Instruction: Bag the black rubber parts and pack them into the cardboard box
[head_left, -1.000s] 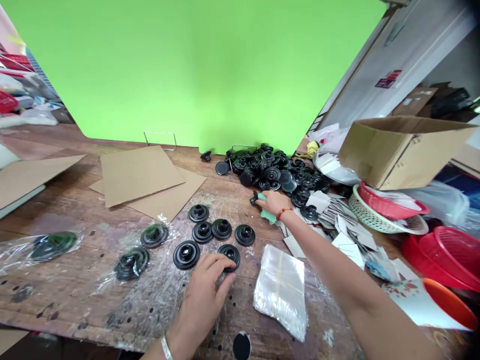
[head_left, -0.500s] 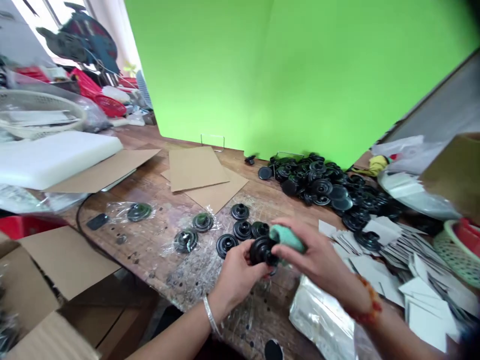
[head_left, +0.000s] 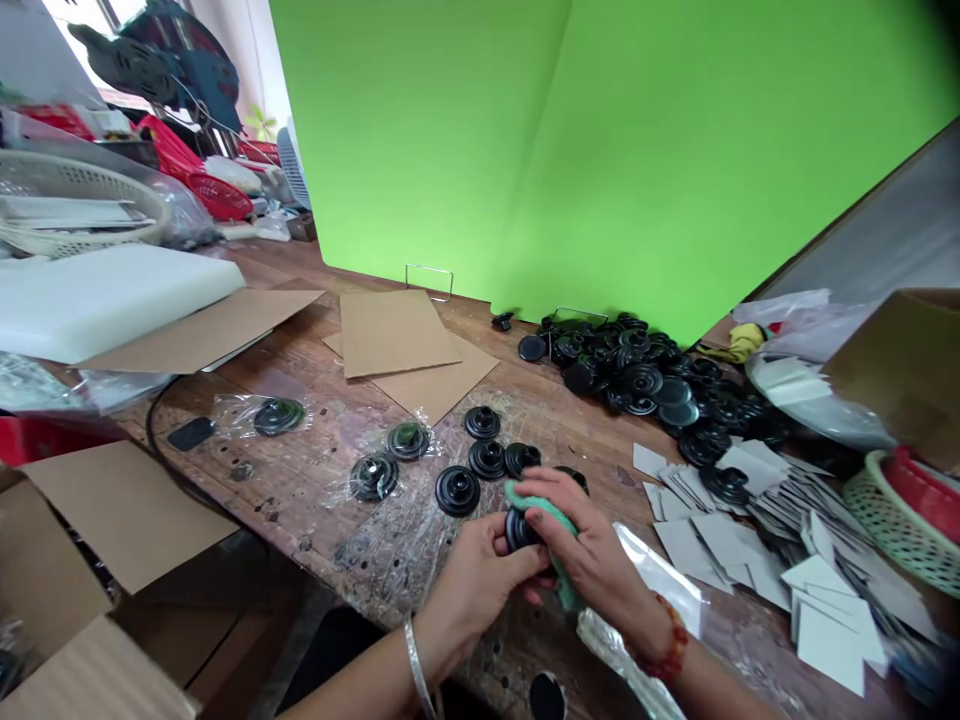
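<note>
My left hand [head_left: 480, 570] grips a round black stepped disc [head_left: 520, 530] by its edge, just above the table's front part. A green cloth [head_left: 551, 510] is bunched in my right hand [head_left: 592, 550], which presses it over the disc's face and hides much of it. Close beyond my hands lie several like discs, one of them a ringed black disc [head_left: 457, 490] with a raised hub. Left of these sit a disc [head_left: 373, 477] and another disc [head_left: 409, 440], each on clear film. Farther left a wrapped disc [head_left: 278, 416] lies in clear plastic.
A heap of black discs [head_left: 637, 370] lies before the green board [head_left: 450, 150]. White cards [head_left: 750, 540] spread at the right beside a green basket [head_left: 900, 520]. Cardboard sheets [head_left: 397, 335] lie mid-table. An open carton [head_left: 127, 520] stands at lower left; clear plastic bags [head_left: 630, 660] lie near my right forearm.
My right hand has brought the cloth down and across the disc, covering its hub. Both hands have come slightly nearer to me, and a black disc behind them now shows.
</note>
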